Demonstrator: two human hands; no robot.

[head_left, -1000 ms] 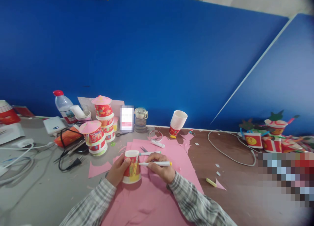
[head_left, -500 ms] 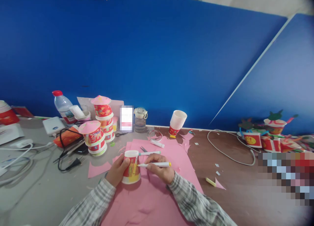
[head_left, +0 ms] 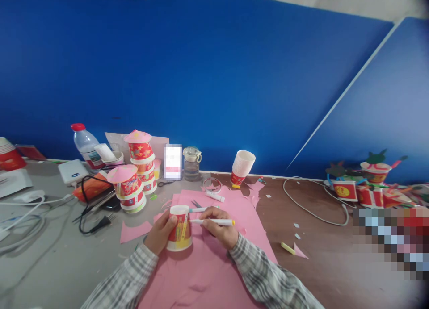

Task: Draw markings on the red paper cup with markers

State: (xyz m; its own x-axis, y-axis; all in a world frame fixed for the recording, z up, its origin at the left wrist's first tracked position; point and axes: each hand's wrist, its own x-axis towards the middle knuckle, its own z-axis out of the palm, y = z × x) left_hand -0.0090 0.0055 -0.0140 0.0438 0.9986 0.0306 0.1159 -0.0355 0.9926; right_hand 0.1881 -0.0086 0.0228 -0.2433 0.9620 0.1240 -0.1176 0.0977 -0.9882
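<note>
My left hand is wrapped round the side of a red paper cup, which is upside down with its white base up and yellow marks on its side. Between the fingers of my right hand is a white marker with a yellow end; its tip is at the cup's right side, and I cannot tell whether it touches. Just behind the right hand lies another marker with a teal tip, partly hidden. Pink paper sheets spread beneath both hands, with scissors partly covered.
Stacked cup towers with pink cone roofs stand at the left, near a plastic bottle and a black plug cable. A glass jar and a cup stack stand behind. Paper scraps and a white cable lie right.
The marker tip has risen slightly along the cup's side, and my right hand has shifted up a little with it. My left hand keeps its hold on the cup.
</note>
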